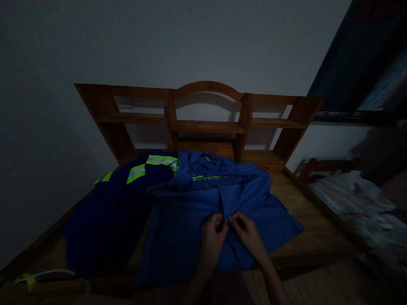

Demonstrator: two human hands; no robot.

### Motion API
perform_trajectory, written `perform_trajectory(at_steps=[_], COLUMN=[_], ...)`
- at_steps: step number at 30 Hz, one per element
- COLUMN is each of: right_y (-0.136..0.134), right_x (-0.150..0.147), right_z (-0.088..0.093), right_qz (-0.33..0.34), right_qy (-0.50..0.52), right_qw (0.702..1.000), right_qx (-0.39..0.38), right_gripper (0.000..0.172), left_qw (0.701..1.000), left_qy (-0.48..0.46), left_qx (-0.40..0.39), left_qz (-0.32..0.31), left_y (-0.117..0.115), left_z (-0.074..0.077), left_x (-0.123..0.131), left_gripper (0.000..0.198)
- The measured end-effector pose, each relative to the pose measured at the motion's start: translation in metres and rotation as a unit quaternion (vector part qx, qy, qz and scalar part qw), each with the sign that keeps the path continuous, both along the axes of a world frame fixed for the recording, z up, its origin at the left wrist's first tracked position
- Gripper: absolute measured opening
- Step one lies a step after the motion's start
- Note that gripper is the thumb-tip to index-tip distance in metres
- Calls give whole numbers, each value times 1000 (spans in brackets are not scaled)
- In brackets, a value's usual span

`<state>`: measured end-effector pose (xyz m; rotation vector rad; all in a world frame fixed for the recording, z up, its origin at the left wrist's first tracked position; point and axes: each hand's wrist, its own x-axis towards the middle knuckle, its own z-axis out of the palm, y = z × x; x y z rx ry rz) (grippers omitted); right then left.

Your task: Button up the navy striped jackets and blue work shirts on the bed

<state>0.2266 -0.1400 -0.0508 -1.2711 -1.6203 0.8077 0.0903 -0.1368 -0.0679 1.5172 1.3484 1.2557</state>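
Observation:
A blue work shirt (184,220) with a thin yellow-green stripe across its chest lies spread on a wooden desk (302,203), collar toward the back. Both of my hands are at its front opening, below the chest. My left hand (213,235) pinches the edge of the shirt front, fingers curled. Close beside it on the right, my right hand (247,232) pinches the opposite edge. A small shiny spot, perhaps a button, shows between the fingertips. The dim light hides finer detail.
A dark blue garment (111,216) with yellow-green and silver reflective bands lies left of the shirt. Wooden shelves (206,126) stand at the back against the wall. A white cable (47,272) is at the lower left. White plastic bags (352,195) lie to the right.

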Motion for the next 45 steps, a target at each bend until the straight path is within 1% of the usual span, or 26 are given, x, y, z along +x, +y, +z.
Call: perform_trajectory(at_steps=[9, 18, 26, 35, 39, 42, 45], right_y=[0, -1, 0, -1, -2, -7, -21], right_x=[0, 0, 0, 0, -2, -4, 0], right_z=[1, 2, 1, 1, 5, 12, 18], right_qz=[2, 0, -5, -4, 1, -10, -43], right_qy=[0, 7, 2, 1, -8, -21, -42], right_qw=[1000, 1000, 1000, 1000, 1000, 999, 996], right_qx=[0, -2, -2, 4, 1, 22, 66], right_gripper=[30, 29, 30, 32, 30, 26, 21], left_qw=[1000, 1000, 1000, 1000, 1000, 1000, 1000], left_qy=[-10, -23, -21, -20, -16, -3, -21], left_qx=[-4, -8, -13, -1, -3, 2, 2], left_qz=[-1, -2, 5, 2, 1, 16, 22], left_y=[2, 1, 2, 1, 1, -1, -4], left_z=[-3, 1, -3, 4, 6, 7, 9], left_x=[-1, -1, 0, 0, 0, 1, 0], left_gripper=[15, 13, 16, 14, 13, 15, 19])
